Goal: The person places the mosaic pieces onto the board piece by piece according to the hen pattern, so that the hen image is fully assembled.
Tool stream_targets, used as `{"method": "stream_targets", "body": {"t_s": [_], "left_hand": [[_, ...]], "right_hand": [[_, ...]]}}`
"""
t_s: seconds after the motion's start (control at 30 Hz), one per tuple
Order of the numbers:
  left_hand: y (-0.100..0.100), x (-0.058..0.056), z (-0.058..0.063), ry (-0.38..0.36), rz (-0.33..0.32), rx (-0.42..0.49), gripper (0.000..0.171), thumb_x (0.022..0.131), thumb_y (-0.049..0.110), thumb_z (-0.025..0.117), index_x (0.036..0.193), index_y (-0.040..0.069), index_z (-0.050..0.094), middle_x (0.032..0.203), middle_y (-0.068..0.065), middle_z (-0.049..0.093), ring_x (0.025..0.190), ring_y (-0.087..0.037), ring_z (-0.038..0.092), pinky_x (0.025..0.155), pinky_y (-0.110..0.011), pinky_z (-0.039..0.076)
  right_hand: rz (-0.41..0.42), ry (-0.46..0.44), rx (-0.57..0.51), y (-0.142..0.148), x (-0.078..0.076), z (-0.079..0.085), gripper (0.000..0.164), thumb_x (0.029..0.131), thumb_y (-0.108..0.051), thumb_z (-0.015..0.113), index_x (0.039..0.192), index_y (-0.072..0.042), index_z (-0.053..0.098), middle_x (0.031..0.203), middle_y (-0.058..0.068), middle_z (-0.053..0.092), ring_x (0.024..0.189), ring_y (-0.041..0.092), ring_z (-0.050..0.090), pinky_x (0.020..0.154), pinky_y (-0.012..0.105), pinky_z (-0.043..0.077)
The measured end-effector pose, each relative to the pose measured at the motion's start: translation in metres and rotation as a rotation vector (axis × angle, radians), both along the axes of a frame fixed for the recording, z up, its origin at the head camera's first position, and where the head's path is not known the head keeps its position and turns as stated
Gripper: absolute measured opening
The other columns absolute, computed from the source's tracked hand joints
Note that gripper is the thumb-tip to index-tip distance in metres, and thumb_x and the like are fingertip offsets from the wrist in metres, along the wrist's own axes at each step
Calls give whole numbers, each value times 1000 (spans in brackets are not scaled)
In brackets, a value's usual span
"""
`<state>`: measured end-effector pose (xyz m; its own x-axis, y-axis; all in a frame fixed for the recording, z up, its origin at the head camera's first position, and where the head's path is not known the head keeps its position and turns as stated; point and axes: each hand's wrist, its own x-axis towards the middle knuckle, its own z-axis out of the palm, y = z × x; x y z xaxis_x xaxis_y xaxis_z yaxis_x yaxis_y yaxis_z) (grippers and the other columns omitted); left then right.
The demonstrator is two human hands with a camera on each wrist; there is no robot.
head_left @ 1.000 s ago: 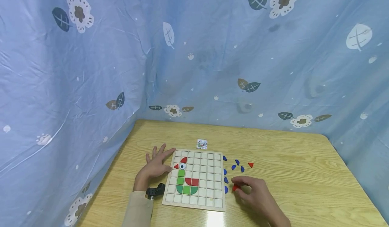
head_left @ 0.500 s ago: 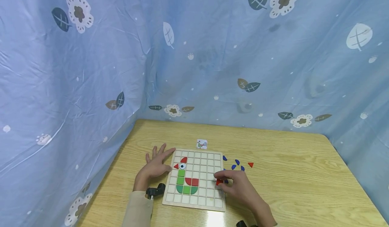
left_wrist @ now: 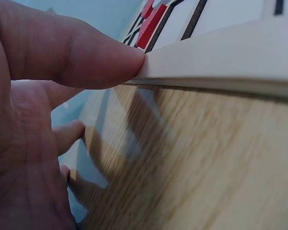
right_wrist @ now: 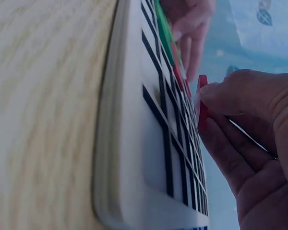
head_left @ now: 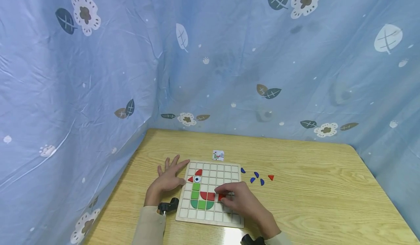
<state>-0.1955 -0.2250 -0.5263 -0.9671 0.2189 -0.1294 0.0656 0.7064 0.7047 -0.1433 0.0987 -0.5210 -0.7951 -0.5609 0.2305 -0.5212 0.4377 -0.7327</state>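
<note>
Blue curtain (head_left: 210, 55) hung behind the surface (head_left: 311, 194). Head view: the right hand (head_left: 241, 199), pinching a red piece (head_left: 221, 198), had moved left from the board's (head_left: 228, 174) right side, further over it. Left wrist: the left hand (left_wrist: 31, 115), spread, touched the board's edge. Right wrist: whether the red piece touched the board was unclear.

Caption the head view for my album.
Left hand touches a board while the right hand pinches a red piece over it.

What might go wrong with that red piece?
The right hand pinches the red piece near its edge, so it could slip and drop crooked. It's close to the red square already on the board, so that might get bumped. The left hand only touches the board's edge, so the board could slide.
</note>
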Motion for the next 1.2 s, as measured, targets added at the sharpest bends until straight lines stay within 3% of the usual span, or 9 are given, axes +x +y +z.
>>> {"method": "stream_targets", "body": {"t_s": [0.3,0.5,1.2], "left_hand": [[1,1,2,-1,-1,6,89,81,8,73,166,20,50,184,-23,9,166,-56,-16,121,-81,-23],[1,0,1,-9,9,-6,88,82,8,73,166,20,50,184,-22,9,166,-56,-16,122,-80,-23],[1,1,2,0,7,7,89,80,7,73,165,19,51,184,-23,9,166,-56,-16,121,-81,-23]], "right_hand": [[-9,-32,74,-8,-4,-3,32,92,3,79,119,-13,84,113,-3,85,103,4,76,96,31,63],[-29,1,55,-8,-4,-6,33,89,8,79,117,-9,84,113,0,85,106,9,79,96,33,64],[-57,-55,56,-10,-6,-7,30,93,2,80,118,-14,84,113,-5,84,101,3,76,93,30,64]]}}
